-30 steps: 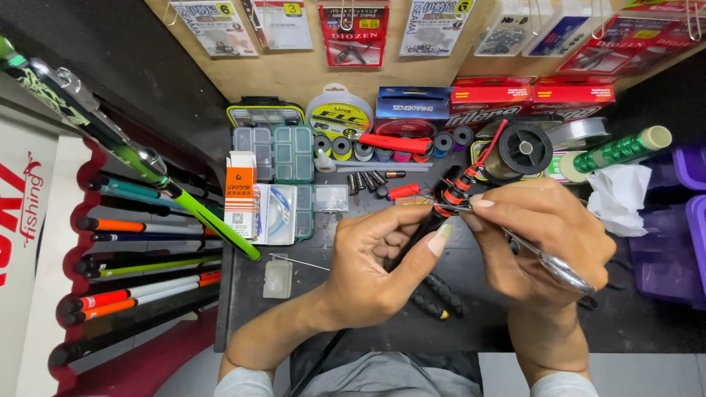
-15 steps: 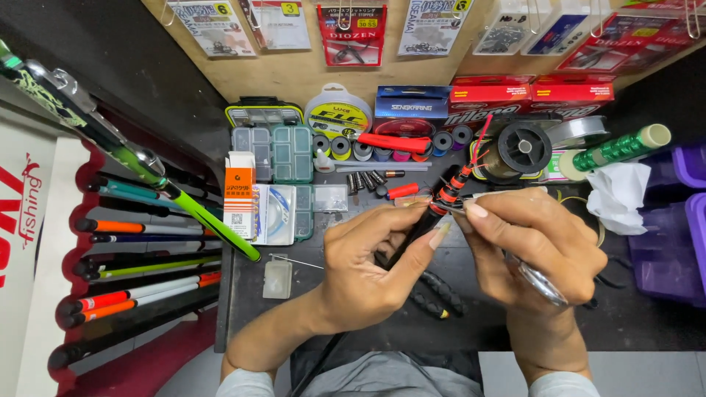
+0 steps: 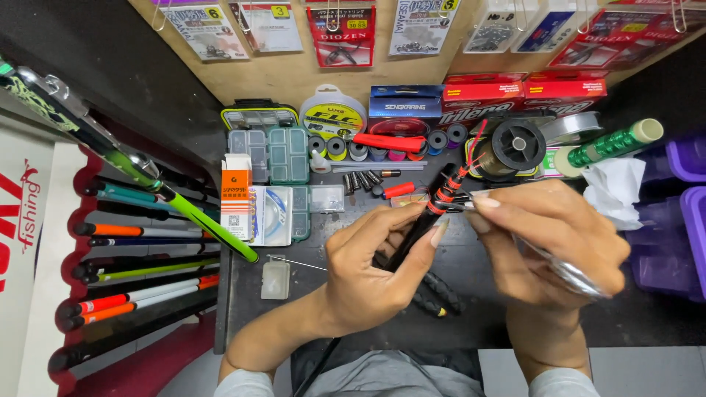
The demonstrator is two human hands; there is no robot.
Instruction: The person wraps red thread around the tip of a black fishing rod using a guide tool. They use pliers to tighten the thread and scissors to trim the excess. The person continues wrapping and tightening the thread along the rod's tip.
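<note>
Since half a second ago both hands are sitting a touch lower over the bench, and the right one is pulling closer to the rod tip. The left hand [image 3: 375, 272] is curling around the black rod [image 3: 423, 224], thumb and fingers pressing on it just below the red thread wraps. The right hand [image 3: 551, 246] is pinching a slim silver tool [image 3: 566, 273], its front end lying against the wrapped section; I cannot make out what kind of tool it is, the far end is blurring.

I am noting the containers behind the hands. A green tackle box [image 3: 278, 154] is standing shut, its small compartments showing grey-green through the lid, contents unclear. A darker box with a yellow rim [image 3: 259, 116] is lying behind it. A clear flat packet [image 3: 273, 215] is holding a coiled line. A small clear plastic case [image 3: 276, 279] is resting near the bench's front edge. Small thread spools [image 3: 346, 148] are lining up beside a large black spool [image 3: 517, 145]. Purple bins [image 3: 680, 220] are sitting at right, a white tissue [image 3: 614, 190] leaning against them. Rods [image 3: 140, 265] are filling the rack at left.
</note>
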